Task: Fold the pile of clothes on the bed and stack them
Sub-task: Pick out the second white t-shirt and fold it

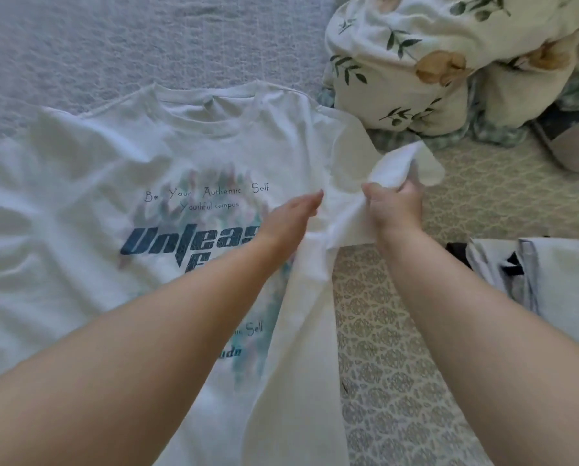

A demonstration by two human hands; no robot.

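The white printed T-shirt (113, 183) is pressed flat by the open left hand (291, 216); its sleeve (375, 183) is gripped by the right hand (395, 206).

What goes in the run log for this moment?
step: folding t-shirt | left hand: flat on shirt | right hand: grips sleeve | stack: not started

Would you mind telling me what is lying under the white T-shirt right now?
The white T-shirt lies spread on a pale textured bedspread, with a patterned sheet showing beside it. Whatever lies directly beneath the shirt is covered and cannot be seen.
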